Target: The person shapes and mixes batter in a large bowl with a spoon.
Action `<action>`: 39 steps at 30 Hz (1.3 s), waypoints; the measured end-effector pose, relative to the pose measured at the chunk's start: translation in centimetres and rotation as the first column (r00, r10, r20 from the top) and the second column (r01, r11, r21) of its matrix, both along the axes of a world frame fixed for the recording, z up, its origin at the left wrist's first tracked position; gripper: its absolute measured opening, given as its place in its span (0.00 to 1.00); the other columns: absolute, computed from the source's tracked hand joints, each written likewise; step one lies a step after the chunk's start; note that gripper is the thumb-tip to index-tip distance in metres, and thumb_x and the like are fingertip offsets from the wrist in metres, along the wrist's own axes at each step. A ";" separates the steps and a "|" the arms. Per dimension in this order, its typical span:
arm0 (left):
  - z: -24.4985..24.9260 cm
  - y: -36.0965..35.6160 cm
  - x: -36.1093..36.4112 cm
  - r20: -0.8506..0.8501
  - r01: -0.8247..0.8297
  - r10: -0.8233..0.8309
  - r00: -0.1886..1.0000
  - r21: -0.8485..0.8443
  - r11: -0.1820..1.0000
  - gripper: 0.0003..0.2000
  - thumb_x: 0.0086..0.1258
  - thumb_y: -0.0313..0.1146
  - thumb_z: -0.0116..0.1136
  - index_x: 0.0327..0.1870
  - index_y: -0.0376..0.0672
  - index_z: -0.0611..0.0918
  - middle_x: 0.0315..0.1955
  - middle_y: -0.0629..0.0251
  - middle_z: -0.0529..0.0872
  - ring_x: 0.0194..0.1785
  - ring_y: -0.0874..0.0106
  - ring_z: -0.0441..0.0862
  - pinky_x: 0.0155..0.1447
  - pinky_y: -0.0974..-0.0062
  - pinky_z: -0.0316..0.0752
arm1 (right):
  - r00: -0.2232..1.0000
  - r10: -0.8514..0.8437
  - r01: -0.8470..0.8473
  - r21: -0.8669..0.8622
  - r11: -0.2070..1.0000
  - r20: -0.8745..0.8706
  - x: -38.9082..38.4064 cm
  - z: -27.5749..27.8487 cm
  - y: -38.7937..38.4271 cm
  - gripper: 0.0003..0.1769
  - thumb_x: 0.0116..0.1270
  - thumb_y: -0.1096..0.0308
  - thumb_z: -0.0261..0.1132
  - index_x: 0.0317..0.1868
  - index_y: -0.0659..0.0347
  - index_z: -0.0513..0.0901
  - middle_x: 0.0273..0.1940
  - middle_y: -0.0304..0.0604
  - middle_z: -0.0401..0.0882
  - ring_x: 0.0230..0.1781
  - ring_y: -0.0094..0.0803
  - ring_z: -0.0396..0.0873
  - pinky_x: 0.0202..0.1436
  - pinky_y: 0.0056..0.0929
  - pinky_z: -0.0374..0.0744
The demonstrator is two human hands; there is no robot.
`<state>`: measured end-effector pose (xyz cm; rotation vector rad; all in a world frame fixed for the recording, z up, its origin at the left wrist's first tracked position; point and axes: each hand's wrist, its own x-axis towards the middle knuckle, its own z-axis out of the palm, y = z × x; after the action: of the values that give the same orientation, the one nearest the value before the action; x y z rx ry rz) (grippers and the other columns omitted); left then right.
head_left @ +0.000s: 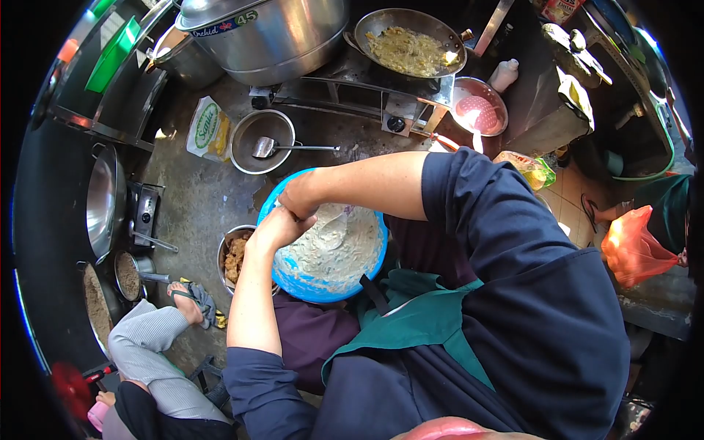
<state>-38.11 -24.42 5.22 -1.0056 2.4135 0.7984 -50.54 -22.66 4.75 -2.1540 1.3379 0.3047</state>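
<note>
A blue bowl (293, 282) of pale, thick batter rests on my lap, over my green apron (425, 319). My left hand (281, 224) and my right hand (297, 195) meet at the bowl's far left rim, touching each other. The right hand is closed in a fist over the left hand's fingers. Those fingers are hidden, so I cannot tell what they hold. A spoon-like shape (334, 235) lies in the batter just right of the hands.
On the floor ahead are a steel bowl with a ladle (262, 139), a packet (207, 128), a small bowl of brown food (236, 257), a big steel pot (264, 33), a wok of yellow food (411, 48) and a pink strainer (478, 114). Another person's sandalled foot (189, 299) is at left.
</note>
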 end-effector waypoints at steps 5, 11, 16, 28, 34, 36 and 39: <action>0.4 0.0 -0.2 0.024 -0.004 0.003 1.000 0.006 1.000 0.22 0.60 0.50 0.61 0.43 0.39 0.83 0.40 0.52 0.85 0.49 0.61 0.81 0.53 0.67 0.73 | 1.000 -0.001 0.001 -0.008 1.000 -0.008 0.0 0.0 0.0 0.19 0.49 0.66 0.65 0.42 0.65 0.82 0.40 0.54 0.82 0.43 0.45 0.81 0.47 0.38 0.76; 0.2 0.0 -0.2 0.015 0.000 0.000 1.000 0.012 1.000 0.22 0.60 0.50 0.61 0.44 0.39 0.83 0.41 0.52 0.85 0.49 0.61 0.81 0.54 0.67 0.73 | 1.000 0.001 -0.001 0.003 1.000 -0.014 0.0 0.3 0.1 0.20 0.49 0.66 0.65 0.44 0.65 0.81 0.41 0.53 0.82 0.44 0.45 0.80 0.47 0.39 0.76; -0.3 0.0 0.0 -0.009 -0.001 0.001 1.000 0.000 1.000 0.22 0.60 0.50 0.61 0.44 0.39 0.83 0.41 0.52 0.84 0.49 0.61 0.81 0.54 0.67 0.73 | 1.000 -0.006 0.006 0.003 1.000 -0.007 0.1 -0.1 0.0 0.20 0.50 0.66 0.65 0.44 0.65 0.81 0.42 0.53 0.82 0.45 0.45 0.80 0.47 0.39 0.76; 0.1 0.0 0.0 -0.027 0.017 -0.016 0.999 0.015 1.000 0.21 0.60 0.49 0.61 0.45 0.40 0.82 0.43 0.52 0.84 0.51 0.60 0.80 0.54 0.66 0.73 | 0.999 0.044 -0.045 -0.044 0.998 -0.006 0.0 0.2 0.0 0.17 0.47 0.66 0.66 0.39 0.64 0.84 0.39 0.54 0.83 0.41 0.45 0.81 0.46 0.39 0.76; -0.3 -0.1 0.0 -0.064 0.052 -0.053 0.997 -0.016 0.999 0.21 0.60 0.48 0.61 0.46 0.41 0.82 0.42 0.52 0.84 0.50 0.58 0.80 0.51 0.65 0.74 | 0.999 0.020 -0.021 -0.027 0.999 -0.041 0.1 -1.2 -0.4 0.19 0.51 0.61 0.63 0.42 0.62 0.85 0.43 0.53 0.82 0.47 0.44 0.80 0.49 0.39 0.75; -0.1 -0.1 -0.1 -0.056 0.067 -0.068 0.996 -0.012 0.998 0.23 0.60 0.50 0.61 0.47 0.40 0.81 0.43 0.51 0.84 0.50 0.58 0.80 0.52 0.65 0.74 | 0.999 -0.018 0.017 -0.023 1.000 -0.037 0.1 -1.1 -0.3 0.20 0.50 0.62 0.63 0.43 0.62 0.84 0.44 0.53 0.82 0.47 0.44 0.80 0.48 0.39 0.76; -0.5 -0.3 0.0 -0.063 0.082 -0.084 0.995 -0.030 0.996 0.24 0.59 0.52 0.61 0.47 0.40 0.81 0.43 0.52 0.84 0.50 0.59 0.80 0.52 0.67 0.74 | 0.999 -0.019 0.017 -0.026 1.000 -0.044 0.1 -1.6 -0.5 0.19 0.51 0.62 0.63 0.42 0.62 0.85 0.43 0.52 0.82 0.45 0.44 0.80 0.48 0.39 0.75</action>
<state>-38.10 -24.75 4.77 -0.8966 2.5093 0.7812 -50.43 -23.13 3.19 -2.1671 1.3925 0.3319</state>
